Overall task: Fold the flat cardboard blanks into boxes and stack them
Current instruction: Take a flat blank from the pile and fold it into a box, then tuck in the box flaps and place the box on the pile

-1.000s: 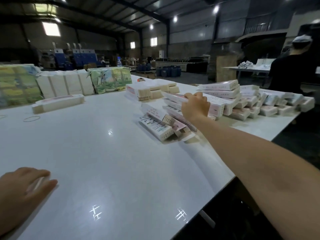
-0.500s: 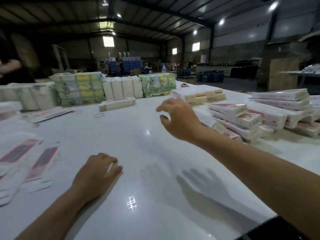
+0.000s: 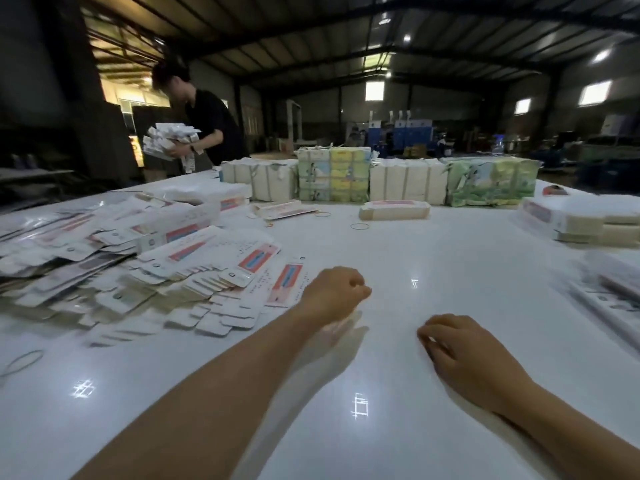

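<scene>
A big heap of flat white cardboard blanks (image 3: 138,271) with red and blue print covers the left of the white table (image 3: 450,271). My left hand (image 3: 334,294) is a curled fist just right of the nearest blank (image 3: 287,282), and I see nothing in it. My right hand (image 3: 464,355) rests on the bare table close to me, fingers loosely bent, holding nothing. Folded boxes (image 3: 588,221) are stacked at the far right. One more folded box (image 3: 394,209) lies alone towards the back.
Wrapped bundles (image 3: 405,183) stand in a row along the table's far edge. Rubber bands (image 3: 360,226) lie loose on the table. A person (image 3: 211,129) at the back left carries an armful of boxes. More blurred boxes (image 3: 609,299) lie at the right edge.
My view has swung left from the stacked boxes to the heap of blanks. My right hand left the stack and came down onto the table near me. My left hand moved forward.
</scene>
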